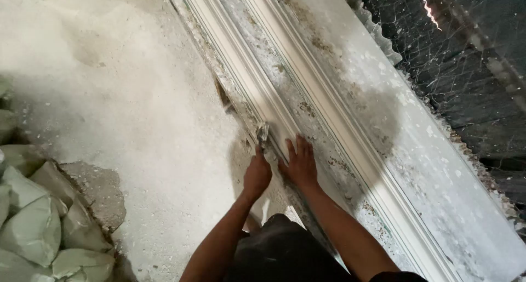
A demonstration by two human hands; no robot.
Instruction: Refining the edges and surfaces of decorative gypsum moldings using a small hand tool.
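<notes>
A long moulding runs slantwise on a slab. At its near edge the left hand presses a scraper, the right hand flat on the moulding just beside. Sacks lie far left of the moulding, netting to its right.

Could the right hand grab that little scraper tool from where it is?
Probably yes. The right hand lies flat on the white moulding right beside the scraper, which the left hand holds; nothing sits between them.
</notes>
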